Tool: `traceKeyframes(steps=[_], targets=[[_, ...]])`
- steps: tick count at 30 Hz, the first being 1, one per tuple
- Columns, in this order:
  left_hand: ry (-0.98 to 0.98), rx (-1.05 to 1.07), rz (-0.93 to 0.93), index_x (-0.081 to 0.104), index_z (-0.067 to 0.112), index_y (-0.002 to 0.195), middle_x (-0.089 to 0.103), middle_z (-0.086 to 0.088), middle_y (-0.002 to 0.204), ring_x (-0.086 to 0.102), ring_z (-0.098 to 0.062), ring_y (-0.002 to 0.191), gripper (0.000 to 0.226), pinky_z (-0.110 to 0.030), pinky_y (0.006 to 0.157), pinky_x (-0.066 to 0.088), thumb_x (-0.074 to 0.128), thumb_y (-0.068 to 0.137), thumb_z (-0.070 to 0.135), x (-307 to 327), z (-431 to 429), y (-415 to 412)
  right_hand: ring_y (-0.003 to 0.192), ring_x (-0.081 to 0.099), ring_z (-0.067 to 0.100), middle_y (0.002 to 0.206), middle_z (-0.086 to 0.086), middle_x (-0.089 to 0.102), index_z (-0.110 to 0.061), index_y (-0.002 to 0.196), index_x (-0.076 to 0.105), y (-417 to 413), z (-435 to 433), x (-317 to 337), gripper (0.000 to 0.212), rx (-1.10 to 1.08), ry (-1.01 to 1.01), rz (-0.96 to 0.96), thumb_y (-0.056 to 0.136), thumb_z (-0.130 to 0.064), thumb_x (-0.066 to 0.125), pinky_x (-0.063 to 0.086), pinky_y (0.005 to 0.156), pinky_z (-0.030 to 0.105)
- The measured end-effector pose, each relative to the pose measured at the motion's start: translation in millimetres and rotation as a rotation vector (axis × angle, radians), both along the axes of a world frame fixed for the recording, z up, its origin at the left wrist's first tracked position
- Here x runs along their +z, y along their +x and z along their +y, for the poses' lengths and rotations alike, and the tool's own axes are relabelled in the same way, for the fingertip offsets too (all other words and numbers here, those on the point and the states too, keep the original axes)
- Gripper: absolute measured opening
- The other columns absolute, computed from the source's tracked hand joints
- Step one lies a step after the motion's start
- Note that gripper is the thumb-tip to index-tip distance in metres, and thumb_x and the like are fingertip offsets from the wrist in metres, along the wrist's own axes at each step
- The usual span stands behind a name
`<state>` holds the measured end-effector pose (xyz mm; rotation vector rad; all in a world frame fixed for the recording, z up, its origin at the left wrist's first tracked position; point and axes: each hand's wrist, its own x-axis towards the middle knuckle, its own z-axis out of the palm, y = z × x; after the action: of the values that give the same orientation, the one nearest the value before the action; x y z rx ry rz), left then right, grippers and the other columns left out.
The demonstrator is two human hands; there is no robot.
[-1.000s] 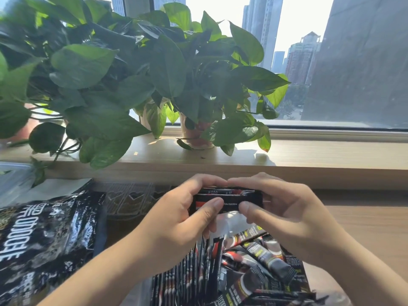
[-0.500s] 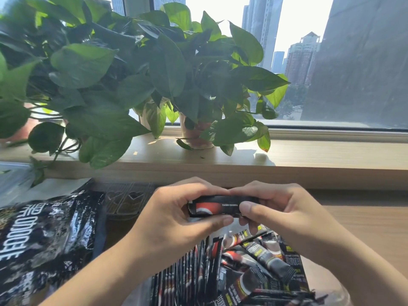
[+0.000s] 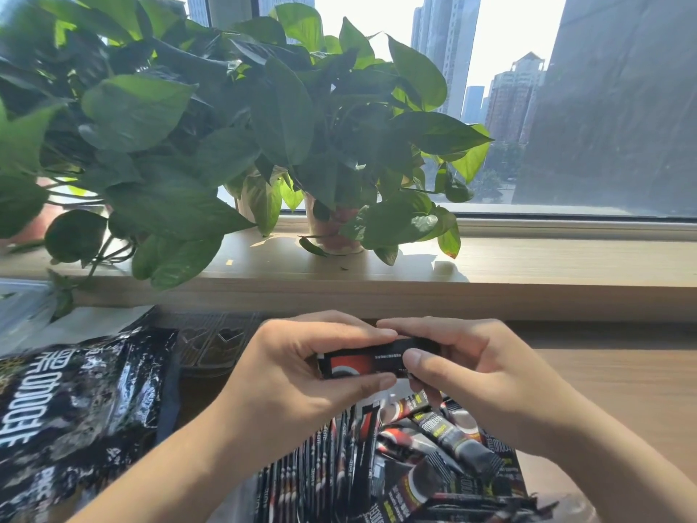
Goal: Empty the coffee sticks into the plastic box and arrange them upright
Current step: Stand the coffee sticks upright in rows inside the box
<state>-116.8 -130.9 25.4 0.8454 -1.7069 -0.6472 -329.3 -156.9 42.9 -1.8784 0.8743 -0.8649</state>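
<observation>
Black coffee stick (image 3: 371,358): left hand (image 3: 301,375) and right hand (image 3: 479,375) are both pinching it level | advice: be turning it on end before sliding beside the upright row (image 3: 320,469).

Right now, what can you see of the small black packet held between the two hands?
The slim black foil coffee stick is a glossy sachet with a red patch and a white ring near its left end, and tiny white print too small to read. It is held level, lying left to right, above the other sticks. The left hand pinches its left part; the right hand pinches its right end, which fingers hide.
</observation>
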Motion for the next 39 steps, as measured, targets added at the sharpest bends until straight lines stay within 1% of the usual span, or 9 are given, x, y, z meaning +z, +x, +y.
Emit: traceKeyframes(steps=[3,5,10,16,18,20,24,34,39], targets=[[0.023,-0.033,-0.027,0.078,0.013,0.109,0.076,0.001,0.105,0.074,-0.018,0.096,0.041,-0.027,0.084,0.058,0.088,0.069,0.014,2,2,1,0.062,0.056,0.001,0.069,-0.014,0.068,-0.029,0.121,0.071,-1,-2,-2,0.026,-0.009,-0.032,0.019,0.098,-0.022,0.062,0.045,0.06,0.016],[0.002,-0.033,-0.044,0.076,0.014,0.112,0.076,0.001,0.107,0.074,-0.019,0.098,0.043,-0.029,0.086,0.058,0.088,0.071,0.014,2,2,1,0.062,0.056,0.0,0.068,-0.017,0.066,-0.029,0.12,0.071,-2,-3,-3,0.027,-0.006,-0.041,0.025,0.099,-0.016,0.061,0.044,0.06,0.015],[-0.038,-0.013,0.011,0.076,0.01,0.111,0.077,-0.002,0.102,0.075,-0.022,0.09,0.037,-0.029,0.08,0.059,0.083,0.075,0.003,-2,-1,-1,0.063,0.056,-0.002,0.071,-0.019,0.066,-0.03,0.117,0.074,0,-3,-4,0.025,0.011,-0.07,0.0,0.097,-0.024,0.06,0.043,0.06,0.013],[0.001,0.002,0.016,0.08,0.012,0.102,0.077,-0.001,0.098,0.075,-0.018,0.085,0.029,-0.026,0.077,0.058,0.085,0.074,0.01,-2,-1,0,0.076,0.065,-0.005,0.085,-0.023,0.069,-0.025,0.125,0.069,-3,-4,-6,0.033,0.047,-0.143,0.041,0.095,-0.014,0.067,0.046,0.065,0.008],[0.035,0.011,0.031,0.08,0.013,0.1,0.078,0.001,0.097,0.075,-0.016,0.085,0.028,-0.023,0.077,0.057,0.085,0.073,0.012,-1,-1,0,0.095,0.069,0.005,0.101,-0.016,0.07,-0.025,0.128,0.068,-3,-4,-6,0.044,0.035,-0.295,0.085,0.086,-0.015,0.078,0.052,0.075,0.017],[0.058,0.028,0.022,0.081,0.015,0.099,0.078,0.002,0.096,0.075,-0.015,0.086,0.028,-0.023,0.077,0.057,0.086,0.072,0.013,-1,-2,0,0.101,0.069,0.013,0.109,-0.012,0.07,-0.022,0.128,0.069,-4,-8,-9,0.055,-0.007,-0.529,0.158,0.076,-0.017,0.086,0.054,0.081,0.024],[0.076,0.009,-0.024,0.081,0.015,0.101,0.078,0.003,0.097,0.075,-0.014,0.086,0.028,-0.024,0.077,0.057,0.086,0.073,0.012,-1,-1,0,0.08,0.07,0.003,0.096,-0.01,0.076,-0.015,0.112,0.077,-6,-12,-9,0.044,-0.049,-0.764,0.221,0.071,-0.024,0.09,0.055,0.075,0.02],[0.121,-0.048,-0.032,0.08,0.017,0.103,0.078,0.001,0.098,0.074,-0.016,0.091,0.033,-0.02,0.078,0.054,0.086,0.071,0.012,1,-1,0,0.077,0.068,0.003,0.091,-0.01,0.075,-0.016,0.108,0.078,-7,-11,-8,0.028,0.002,-0.767,0.258,0.081,-0.018,0.083,0.054,0.07,0.018],[0.102,-0.02,-0.05,0.08,0.019,0.103,0.078,0.004,0.099,0.074,-0.017,0.093,0.03,-0.022,0.081,0.055,0.085,0.073,0.022,3,0,-1,0.079,0.068,0.005,0.093,-0.009,0.072,-0.015,0.108,0.078,-7,-13,-9,0.026,0.004,-0.751,0.25,0.083,-0.019,0.083,0.054,0.07,0.019]])
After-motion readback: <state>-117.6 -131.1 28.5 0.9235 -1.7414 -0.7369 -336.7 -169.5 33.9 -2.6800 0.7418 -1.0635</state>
